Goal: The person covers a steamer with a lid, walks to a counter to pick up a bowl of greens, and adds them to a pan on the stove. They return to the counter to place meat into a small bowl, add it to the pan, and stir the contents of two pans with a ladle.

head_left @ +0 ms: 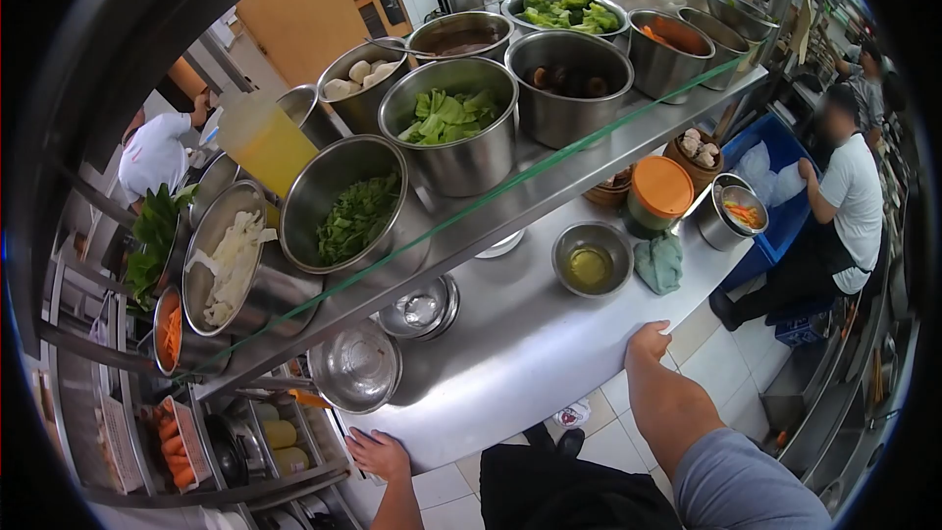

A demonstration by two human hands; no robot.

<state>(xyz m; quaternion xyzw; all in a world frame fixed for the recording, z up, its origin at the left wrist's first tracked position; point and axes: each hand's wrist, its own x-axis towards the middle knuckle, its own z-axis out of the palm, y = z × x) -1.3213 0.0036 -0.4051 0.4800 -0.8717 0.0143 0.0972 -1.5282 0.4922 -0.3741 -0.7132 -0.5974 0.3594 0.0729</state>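
Worktop point(530, 353) of bare steel, seen from the head camera, bears both hands at its near edge: left hand point(378, 453) lies flat and released, right hand point(648, 342) curls loosely over the rim, gripping nothing else. Nearest the right hand, a small bowl of oil point(591, 258) looks light but slippery and spillable; best held by its rim.

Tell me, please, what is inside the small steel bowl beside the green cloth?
The small steel bowl holds a shallow yellowish liquid. Nothing else shows in it. The green cloth lies beside it.
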